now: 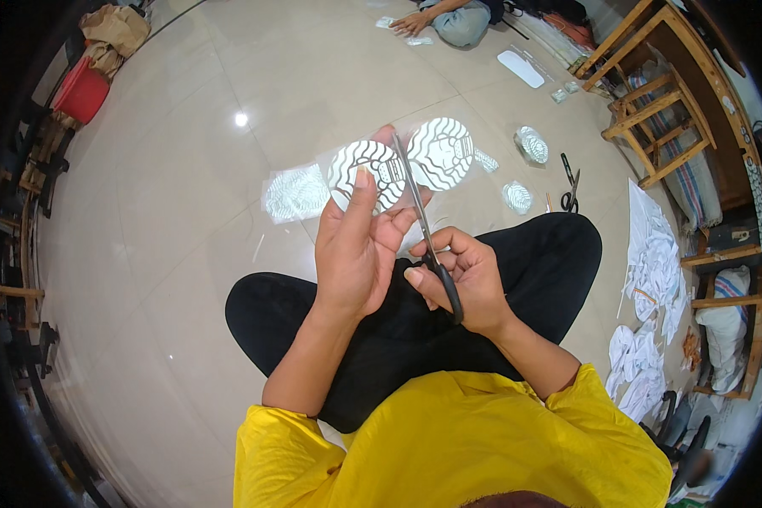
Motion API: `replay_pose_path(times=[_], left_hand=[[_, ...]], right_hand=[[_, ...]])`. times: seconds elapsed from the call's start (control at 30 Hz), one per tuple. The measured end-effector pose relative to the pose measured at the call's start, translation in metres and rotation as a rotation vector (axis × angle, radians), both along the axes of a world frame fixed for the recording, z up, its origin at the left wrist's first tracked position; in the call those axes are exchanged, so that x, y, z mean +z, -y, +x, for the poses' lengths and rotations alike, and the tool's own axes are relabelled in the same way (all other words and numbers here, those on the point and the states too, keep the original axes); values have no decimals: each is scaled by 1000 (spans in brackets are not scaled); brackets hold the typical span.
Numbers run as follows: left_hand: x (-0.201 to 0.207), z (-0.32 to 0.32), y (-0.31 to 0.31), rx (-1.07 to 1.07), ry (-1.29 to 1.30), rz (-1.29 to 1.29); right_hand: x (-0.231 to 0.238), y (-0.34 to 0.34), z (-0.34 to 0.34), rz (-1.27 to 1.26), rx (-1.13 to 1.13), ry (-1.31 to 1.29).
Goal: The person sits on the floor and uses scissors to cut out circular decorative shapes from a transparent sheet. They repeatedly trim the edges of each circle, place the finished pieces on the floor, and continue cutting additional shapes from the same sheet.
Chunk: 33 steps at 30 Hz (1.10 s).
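My left hand (357,245) pinches a clear plastic sheet printed with two round silver wavy-line stickers, its thumb lying on the left round sticker (372,169). The right round sticker (440,154) extends beyond the scissors. Black-handled scissors (421,207) are gripped in my right hand (470,279), thumb and fingers at the handles. Their long blades point away from me and lie between the two rounds; whether they are cutting into the plastic cannot be made out. On the floor left of the sheet lies a rectangular piece of silver-patterned plastic (296,194).
Two silver-patterned piles (531,146) (517,197) and a second pair of scissors (571,190) lie to the right. White scraps (652,262) spread beside a wooden stool (665,118). Another person's hand (411,24) rests on the floor at the far side. A red container (82,91) stands far left.
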State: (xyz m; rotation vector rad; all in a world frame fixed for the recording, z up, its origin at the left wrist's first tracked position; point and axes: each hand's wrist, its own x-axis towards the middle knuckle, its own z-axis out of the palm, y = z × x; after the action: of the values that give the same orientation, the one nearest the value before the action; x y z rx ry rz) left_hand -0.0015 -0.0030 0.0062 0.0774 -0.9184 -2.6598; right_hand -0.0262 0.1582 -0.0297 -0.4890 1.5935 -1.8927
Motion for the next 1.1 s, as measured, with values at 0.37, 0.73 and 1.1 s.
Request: replay_pose_path(times=[0.37, 0.73, 1.1], left_hand=[[1, 3, -10, -6, 33, -12], [-3, 3, -11, 9, 31, -7], [-9, -6, -7, 86, 113, 95]], right_hand=[[7, 7, -4, -32, -39, -31], [8, 5, -6, 39, -24, -33], [13, 7, -12, 159, 46, 33]])
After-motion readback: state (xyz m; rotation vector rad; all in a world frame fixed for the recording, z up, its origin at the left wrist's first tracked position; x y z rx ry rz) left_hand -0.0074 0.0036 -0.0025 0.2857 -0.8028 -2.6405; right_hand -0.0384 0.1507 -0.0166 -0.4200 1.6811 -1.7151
